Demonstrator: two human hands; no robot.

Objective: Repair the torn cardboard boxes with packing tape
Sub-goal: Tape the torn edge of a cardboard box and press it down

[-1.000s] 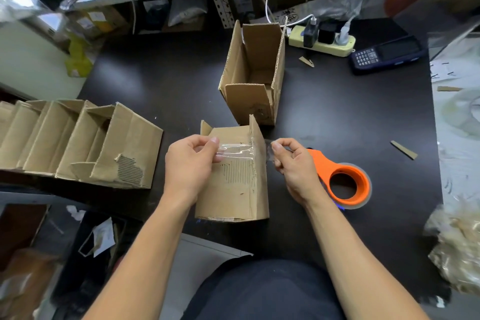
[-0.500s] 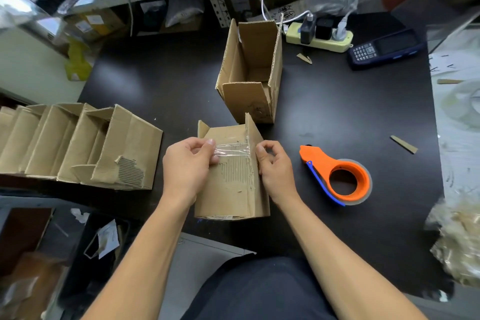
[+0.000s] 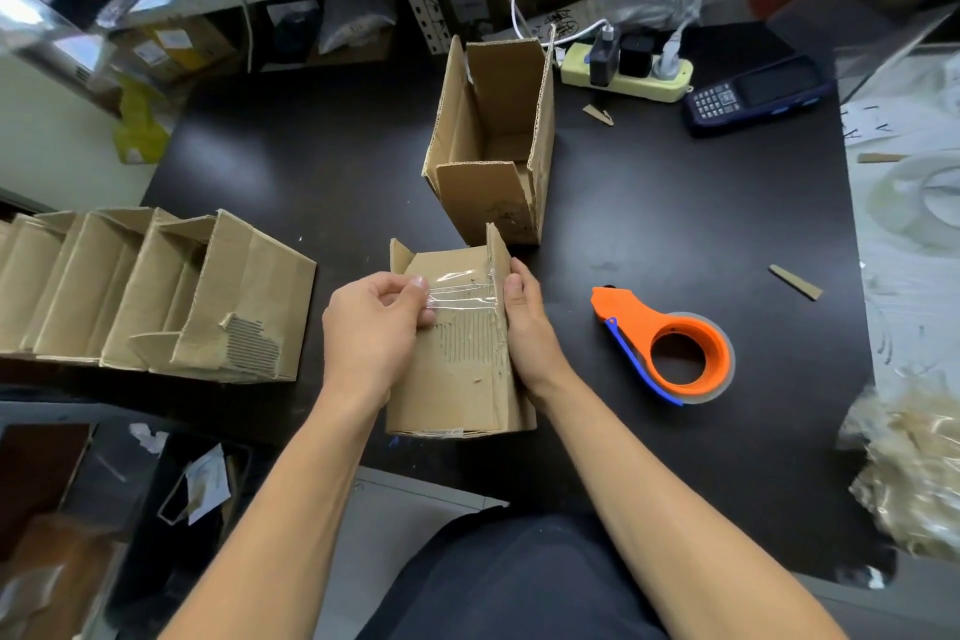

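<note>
Cardboard box (image 3: 457, 369) sits at the desk's (image 3: 322, 172) near edge, clear tape strip (image 3: 460, 294) across its torn face. Left hand (image 3: 371, 327) pinches the strip's left end, fingers curled; right hand (image 3: 527, 322) presses flat-fingered against the box's right side. Tape dispenser (image 3: 670, 343) lies just right.

A dark table (image 3: 322, 156) was seen, on which an upright open box (image 3: 491, 140), a torn box (image 3: 452, 353), a row of boxes (image 3: 145, 291) at left, an orange tape dispenser (image 3: 670, 343), a power strip (image 3: 628, 73), a handheld scanner (image 3: 753, 94) and cardboard scraps (image 3: 795, 282) were laid.
</note>
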